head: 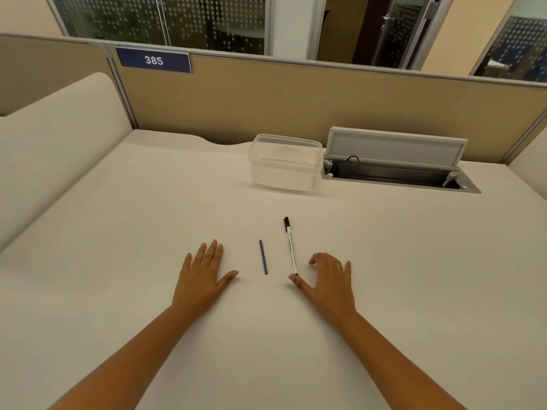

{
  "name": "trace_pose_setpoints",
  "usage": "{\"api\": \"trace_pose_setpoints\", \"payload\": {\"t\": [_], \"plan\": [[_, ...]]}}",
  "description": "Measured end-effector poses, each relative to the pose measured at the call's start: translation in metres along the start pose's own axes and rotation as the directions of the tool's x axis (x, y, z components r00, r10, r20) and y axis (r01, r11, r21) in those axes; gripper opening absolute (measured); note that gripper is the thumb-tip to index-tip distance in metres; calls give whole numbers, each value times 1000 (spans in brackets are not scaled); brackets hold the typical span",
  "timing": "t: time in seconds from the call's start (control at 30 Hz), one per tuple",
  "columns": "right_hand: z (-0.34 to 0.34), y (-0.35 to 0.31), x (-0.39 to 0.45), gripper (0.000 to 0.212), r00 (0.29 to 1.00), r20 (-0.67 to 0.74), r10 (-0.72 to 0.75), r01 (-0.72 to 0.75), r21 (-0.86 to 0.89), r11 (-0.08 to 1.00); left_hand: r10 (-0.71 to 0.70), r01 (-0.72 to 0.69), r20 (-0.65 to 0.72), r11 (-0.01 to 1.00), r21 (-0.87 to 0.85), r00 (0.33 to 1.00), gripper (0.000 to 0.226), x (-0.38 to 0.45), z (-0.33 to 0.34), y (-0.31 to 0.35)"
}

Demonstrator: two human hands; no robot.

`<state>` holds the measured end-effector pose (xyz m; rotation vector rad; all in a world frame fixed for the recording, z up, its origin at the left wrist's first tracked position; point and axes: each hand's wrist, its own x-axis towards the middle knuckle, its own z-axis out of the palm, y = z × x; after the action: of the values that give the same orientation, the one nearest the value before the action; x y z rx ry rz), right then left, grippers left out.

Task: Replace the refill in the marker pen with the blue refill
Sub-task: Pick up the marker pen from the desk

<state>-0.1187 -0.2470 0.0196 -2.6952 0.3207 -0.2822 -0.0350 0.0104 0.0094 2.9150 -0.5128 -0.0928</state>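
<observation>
A white marker pen [290, 247] with a black cap lies on the white desk [148, 217], cap pointing away from me. To its left lies a thin blue refill [263, 257], roughly parallel to the pen. My left hand [202, 275] rests flat on the desk, left of the refill, fingers spread and holding nothing. My right hand [328, 279] sits just right of the pen with fingers curled and lifted slightly. Its thumb tip lies close to the pen's near end, and it grips nothing.
A clear plastic box [284, 162] with a lid stands at the back of the desk. To its right is an open cable hatch [396, 165] set into the desk. A tan partition [296, 96] with a "385" sign [154, 60] runs behind.
</observation>
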Motion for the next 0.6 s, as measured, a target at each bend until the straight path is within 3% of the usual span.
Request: {"api": "trace_pose_setpoints", "payload": {"t": [0.27,0.43,0.6], "plan": [[5,-12,-1,19,994,-43,105,-105,3,994,-7,7,-11,1000,-3,1000,109,-1,0,0],[-4,-21,2,23,966,-133,220,-235,-108,966,-29,29,-35,1000,-6,999,108,-2,0,1],[-34,-34,18,20,950,-275,150,-168,-43,985,-105,103,-43,994,-43,994,63,2,-5,23]]}}
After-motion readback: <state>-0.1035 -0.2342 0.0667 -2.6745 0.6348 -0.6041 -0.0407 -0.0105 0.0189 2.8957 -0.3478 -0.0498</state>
